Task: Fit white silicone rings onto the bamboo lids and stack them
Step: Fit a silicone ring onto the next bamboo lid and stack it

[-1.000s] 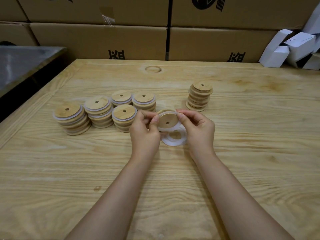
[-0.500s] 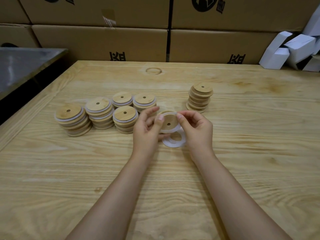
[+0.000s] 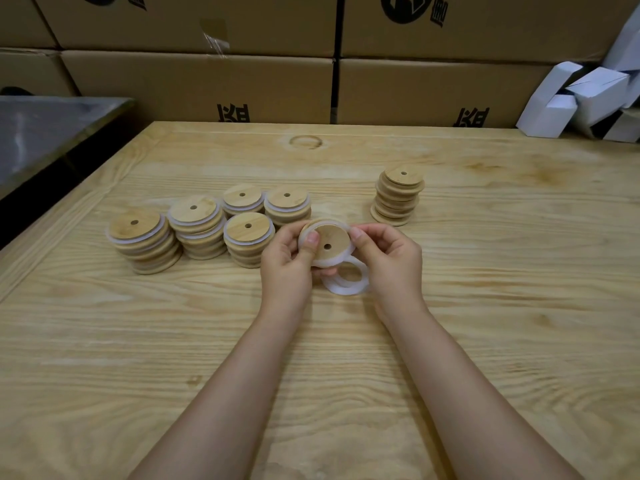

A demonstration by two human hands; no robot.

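Wood table (image 3: 485, 341), bamboo lid (image 3: 335, 235) (ctr hole)

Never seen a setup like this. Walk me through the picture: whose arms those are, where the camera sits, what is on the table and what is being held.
There is no machine here. The two bare arms belong to a person, and the single camera is worn on that person's head, looking forward and down, so you see the work roughly as they do.

The left hand and right hand together hold a round bamboo lid with a small hole in its middle. A white silicone ring runs around its edge; whether it is fully seated cannot be told.

Just below the hands, loose white rings lie on the wooden table. To the left stand five short stacks of ringed lids. To the right stands one stack of bare lids. Cardboard boxes line the back.
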